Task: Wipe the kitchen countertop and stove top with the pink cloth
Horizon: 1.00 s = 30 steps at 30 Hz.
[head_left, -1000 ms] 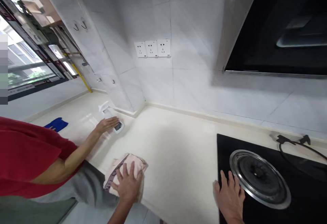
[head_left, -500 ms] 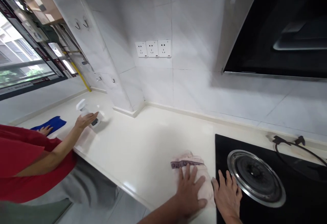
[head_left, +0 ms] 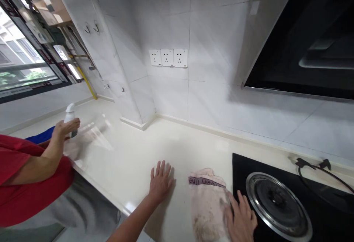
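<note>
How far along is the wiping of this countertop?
Partly done, it seems: the pink cloth already shows brown smudges. In hand: the right hand is on the cloth beside the black hob, the left hand flat on the pale countertop. Left: the hob, with its steel burner ring, looks untouched by the cloth.

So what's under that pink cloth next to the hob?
The pink cloth lies on the pale countertop, the right hand at its edge; what is beneath it is hidden.

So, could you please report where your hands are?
Left hand flat on countertop. Right hand on pink towel, beside hob burner. Co-worker at far left, holding spray bottle.
</note>
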Tool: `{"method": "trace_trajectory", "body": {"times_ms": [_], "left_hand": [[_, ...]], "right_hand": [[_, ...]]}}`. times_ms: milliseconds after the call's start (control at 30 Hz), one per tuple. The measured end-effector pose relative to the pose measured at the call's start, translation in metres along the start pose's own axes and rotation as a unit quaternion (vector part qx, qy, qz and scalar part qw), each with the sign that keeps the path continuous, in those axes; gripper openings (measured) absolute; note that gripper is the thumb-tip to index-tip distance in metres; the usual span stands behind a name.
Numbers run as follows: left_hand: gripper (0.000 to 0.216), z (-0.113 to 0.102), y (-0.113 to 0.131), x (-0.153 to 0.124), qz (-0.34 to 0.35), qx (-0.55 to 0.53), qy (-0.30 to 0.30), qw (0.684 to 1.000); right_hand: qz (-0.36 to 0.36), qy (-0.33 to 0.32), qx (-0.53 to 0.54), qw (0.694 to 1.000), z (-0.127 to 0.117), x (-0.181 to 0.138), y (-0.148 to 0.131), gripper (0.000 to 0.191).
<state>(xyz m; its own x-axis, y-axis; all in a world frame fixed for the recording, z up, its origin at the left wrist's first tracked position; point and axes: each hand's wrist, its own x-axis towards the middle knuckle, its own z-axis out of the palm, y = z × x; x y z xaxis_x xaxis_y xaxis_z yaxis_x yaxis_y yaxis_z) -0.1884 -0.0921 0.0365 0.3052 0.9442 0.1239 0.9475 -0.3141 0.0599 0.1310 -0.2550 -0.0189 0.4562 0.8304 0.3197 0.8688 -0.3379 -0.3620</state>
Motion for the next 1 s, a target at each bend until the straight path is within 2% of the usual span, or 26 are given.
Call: {"method": "trace_trajectory", "body": {"times_ms": [67,167,233,300,400,500,633,767,900,1000], "left_hand": [[0.054,0.008,-0.014,-0.004,0.004,0.006,-0.021,1.0],[0.056,0.019,-0.017,-0.011,0.004,-0.001,-0.026,1.0],[0.056,0.023,-0.015,-0.013,0.004,-0.007,-0.023,1.0],[0.055,0.023,-0.015,-0.012,0.001,-0.014,-0.022,1.0],[0.055,0.023,-0.017,-0.01,-0.004,-0.018,-0.018,1.0],[0.054,0.023,-0.019,-0.01,-0.004,-0.014,-0.018,1.0],[0.054,0.025,-0.022,-0.012,0.0,0.001,-0.01,1.0],[0.054,0.031,-0.026,-0.013,0.009,0.012,0.019,1.0],[0.054,0.037,-0.03,-0.014,0.02,0.022,0.039,0.999],[0.054,0.039,-0.032,-0.015,0.034,0.03,0.048,0.998]], "right_hand": [[-0.071,-0.051,0.004,0.996,-0.002,0.002,-0.032,0.059],[-0.156,-0.175,0.013,0.972,0.003,0.004,-0.073,0.052],[-0.183,-0.24,0.01,0.953,0.01,0.004,-0.087,0.055],[-0.203,-0.268,0.004,0.942,0.016,0.006,-0.088,0.06],[-0.234,-0.267,0.003,0.935,0.022,0.016,-0.079,0.061],[-0.227,-0.252,0.007,0.941,0.026,0.047,-0.073,0.059],[-0.188,-0.227,-0.026,0.955,0.035,0.119,-0.074,0.054],[-0.184,-0.193,-0.061,0.962,0.046,0.192,-0.066,0.047],[-0.192,-0.18,-0.083,0.961,0.049,0.253,-0.046,0.044],[-0.187,-0.169,-0.106,0.962,0.041,0.294,-0.021,0.039]]}}
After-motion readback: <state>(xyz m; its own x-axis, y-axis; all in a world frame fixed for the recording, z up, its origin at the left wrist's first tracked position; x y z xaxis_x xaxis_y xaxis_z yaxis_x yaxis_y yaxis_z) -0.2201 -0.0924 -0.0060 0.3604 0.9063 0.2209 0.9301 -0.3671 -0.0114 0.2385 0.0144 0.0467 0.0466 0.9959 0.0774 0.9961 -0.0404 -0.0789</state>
